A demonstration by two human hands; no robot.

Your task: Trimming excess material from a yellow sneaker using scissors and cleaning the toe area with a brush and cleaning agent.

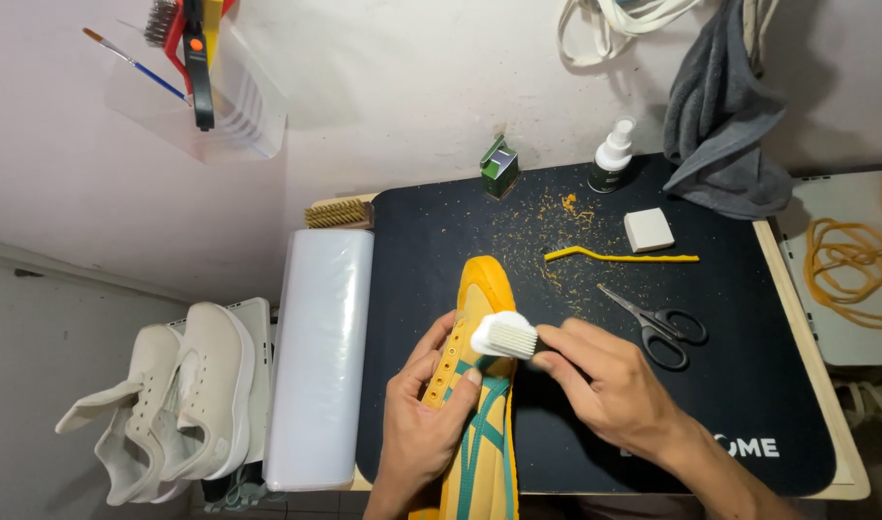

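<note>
Left hand grips the yellow shoe steady while right hand pinches the white brush, best stroked lightly beside its eyelets.

Even, fairly bright indoor light falls from above and slightly ahead. The pale wall reads a soft pinkish white without glare. The right hand casts a soft shadow on the black mat. The white plastic roll shows a mild sheen. Focus is sharp centrally; wide-angle bending curves the edges, and the lower left corner is dimmer.
</note>
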